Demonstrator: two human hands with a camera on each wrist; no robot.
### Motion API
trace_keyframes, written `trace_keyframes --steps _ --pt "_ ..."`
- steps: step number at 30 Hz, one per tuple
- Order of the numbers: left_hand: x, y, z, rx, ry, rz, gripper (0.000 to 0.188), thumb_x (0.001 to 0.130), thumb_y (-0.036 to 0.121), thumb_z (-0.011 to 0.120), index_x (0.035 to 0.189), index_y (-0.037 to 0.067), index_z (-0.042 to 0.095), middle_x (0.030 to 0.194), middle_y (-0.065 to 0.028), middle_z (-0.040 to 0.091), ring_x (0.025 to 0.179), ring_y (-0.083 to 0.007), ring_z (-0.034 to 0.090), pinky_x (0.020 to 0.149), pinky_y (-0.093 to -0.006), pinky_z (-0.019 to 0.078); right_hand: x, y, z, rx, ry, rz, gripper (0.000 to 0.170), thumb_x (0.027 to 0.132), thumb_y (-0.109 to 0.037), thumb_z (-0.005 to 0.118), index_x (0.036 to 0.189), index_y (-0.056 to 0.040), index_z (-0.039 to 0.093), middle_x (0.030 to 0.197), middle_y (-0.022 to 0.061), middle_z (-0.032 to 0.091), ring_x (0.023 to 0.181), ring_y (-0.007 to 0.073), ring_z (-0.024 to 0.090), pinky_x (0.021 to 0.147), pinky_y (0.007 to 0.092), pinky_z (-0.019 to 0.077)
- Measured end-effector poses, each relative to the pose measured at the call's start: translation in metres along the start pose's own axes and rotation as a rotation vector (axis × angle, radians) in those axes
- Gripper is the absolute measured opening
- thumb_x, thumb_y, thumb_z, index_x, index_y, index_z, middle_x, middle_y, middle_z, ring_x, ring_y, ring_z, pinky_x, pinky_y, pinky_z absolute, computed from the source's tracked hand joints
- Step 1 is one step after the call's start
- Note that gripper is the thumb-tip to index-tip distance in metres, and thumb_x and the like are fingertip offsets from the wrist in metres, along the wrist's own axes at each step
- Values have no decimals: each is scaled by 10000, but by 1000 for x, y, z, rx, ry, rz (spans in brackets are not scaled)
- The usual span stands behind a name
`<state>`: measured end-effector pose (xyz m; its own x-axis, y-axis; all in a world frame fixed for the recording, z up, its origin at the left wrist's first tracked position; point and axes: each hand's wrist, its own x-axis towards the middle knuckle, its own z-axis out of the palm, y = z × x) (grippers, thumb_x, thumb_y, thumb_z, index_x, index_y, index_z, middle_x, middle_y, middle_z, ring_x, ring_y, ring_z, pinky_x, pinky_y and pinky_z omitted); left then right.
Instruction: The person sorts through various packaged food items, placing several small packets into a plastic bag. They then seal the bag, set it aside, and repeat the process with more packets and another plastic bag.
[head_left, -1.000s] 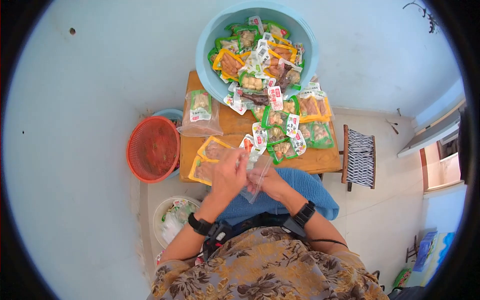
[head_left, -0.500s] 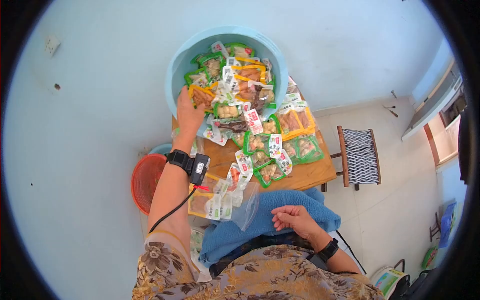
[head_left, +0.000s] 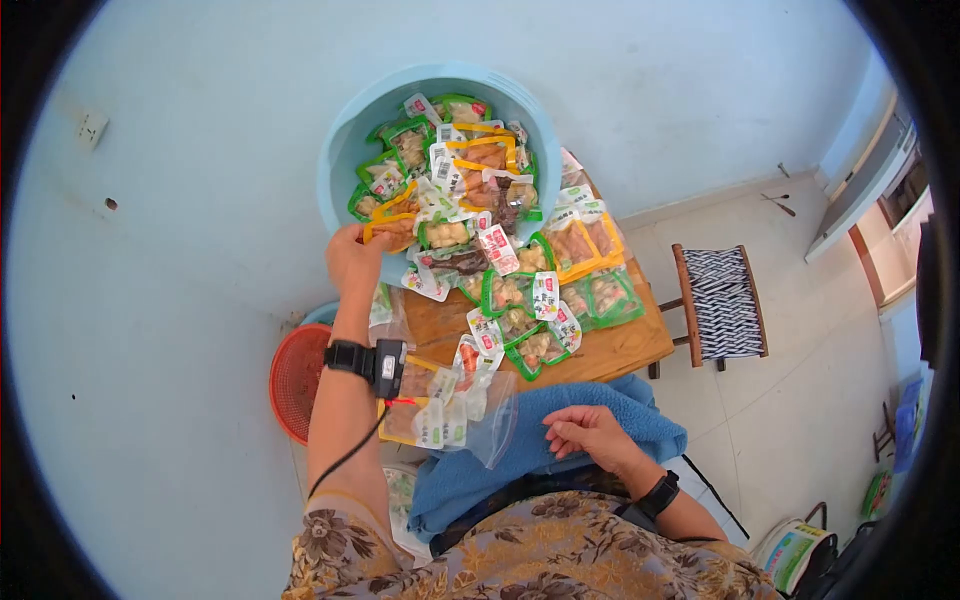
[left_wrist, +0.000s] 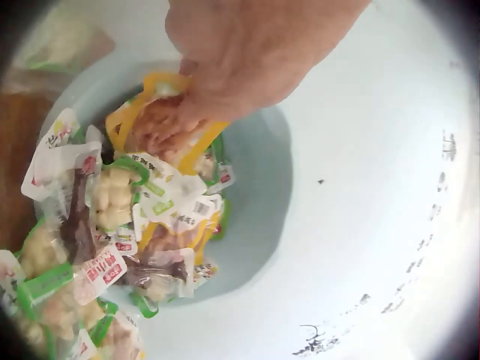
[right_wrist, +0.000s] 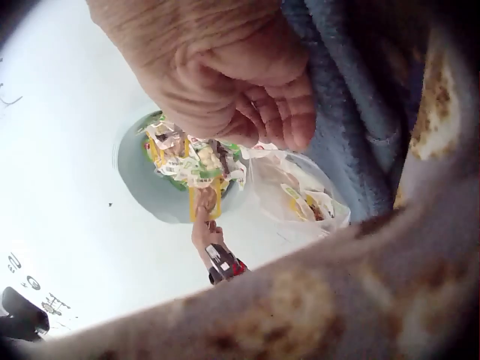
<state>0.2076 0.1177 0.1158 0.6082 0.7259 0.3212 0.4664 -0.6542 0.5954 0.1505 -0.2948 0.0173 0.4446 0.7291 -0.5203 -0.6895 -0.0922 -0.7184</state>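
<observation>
My left hand (head_left: 354,264) pinches the edge of a yellow-bordered food packet (left_wrist: 159,126) at the near left rim of the blue basin (head_left: 548,130). Thumb and fingers meet on that packet in the left wrist view, with brownish meat showing through its clear front. My right hand (head_left: 592,438) hovers by the blue towel (head_left: 470,490) with loosely bent fingers and nothing in them. A clear plastic bag (head_left: 492,432) lies at the table's front edge, with yellow-bordered packets (head_left: 400,422) inside, partly covered by my left forearm.
Green-edged packets (head_left: 508,292) and more yellow-bordered packets (head_left: 580,245) cover the right of the wooden table (head_left: 610,355). A red basket (head_left: 295,385) stands at the left, and a woven stool (head_left: 722,300) at the right. The wall rises behind the basin.
My left hand left the clear bag, reached up to the basin and took hold of a yellow-bordered packet, now drawn slightly toward me. My right hand let go of the bag and moved right.
</observation>
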Motion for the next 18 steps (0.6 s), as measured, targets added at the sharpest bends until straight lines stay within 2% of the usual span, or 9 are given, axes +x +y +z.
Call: trace_keyframes --steps 2,3,5,6,8,10,12,14,18 --pt "-15 -10 -11 -87 134 178 192 775 111 765 903 -12 693 827 -142 705 695 -237 662 652 -343 499 0 -4 -1 -11 35 -73 247 973 -121 605 1146 52 645 921 92 681 759 148 661 671 276 573" --pt "-25 -12 -19 -85 136 171 192 775 111 765 903 -12 693 827 -142 705 695 -237 662 652 -343 499 -1 -6 0 -20 71 -147 244 972 -123 608 1138 50 648 909 90 682 757 145 660 660 271 567" --pt "-51 -5 -39 -583 -5 -37 171 854 57 711 1000 -19 665 914 -80 720 776 -135 667 680 -285 505 -3 -18 4 -13 108 -219 243 969 -131 614 1131 44 654 895 88 682 751 144 659 648 269 561" --pt "-68 2 -50 -582 0 -45 171 854 57 711 1000 -19 665 914 -80 720 776 -135 667 680 -285 505 -3 -23 7 -2 149 -298 242 966 -140 621 1125 39 660 880 86 682 745 143 658 635 266 554" --pt "-109 21 -66 -924 -249 -75 200 907 17 659 1102 -20 632 994 -45 707 863 -91 653 747 -258 529 -4 -34 12 -41 143 -315 281 968 -163 626 1178 23 641 946 82 684 793 141 651 655 275 543" --pt "-148 30 -73 -1014 -468 -176 200 906 10 662 1105 -9 642 1012 -54 705 891 -100 662 815 -271 546 -9 -47 27 -131 121 -504 347 975 -188 618 1254 17 599 1042 95 680 857 143 642 692 281 540" --pt "-190 21 -62 -1071 -590 -246 219 917 22 658 1131 -12 635 1028 -61 701 892 -98 664 818 -264 550 -18 -56 38 -228 70 -486 406 975 -211 624 1312 7 561 1131 93 657 926 127 619 729 277 527" --pt "-222 25 -59 -1090 -653 -329 230 919 59 673 1135 -7 629 1055 -60 700 914 -103 667 836 -266 543 -24 -56 50 -199 -23 -494 332 978 -195 628 1235 15 609 1078 50 680 901 89 620 719 251 515" --pt "-267 26 -49 -1164 -748 -473 227 921 87 684 1120 -5 624 1070 -53 697 924 -100 669 841 -253 537 -32 -40 41 -331 25 -351 257 982 -182 622 1146 12 661 986 26 706 817 61 627 698 231 510"
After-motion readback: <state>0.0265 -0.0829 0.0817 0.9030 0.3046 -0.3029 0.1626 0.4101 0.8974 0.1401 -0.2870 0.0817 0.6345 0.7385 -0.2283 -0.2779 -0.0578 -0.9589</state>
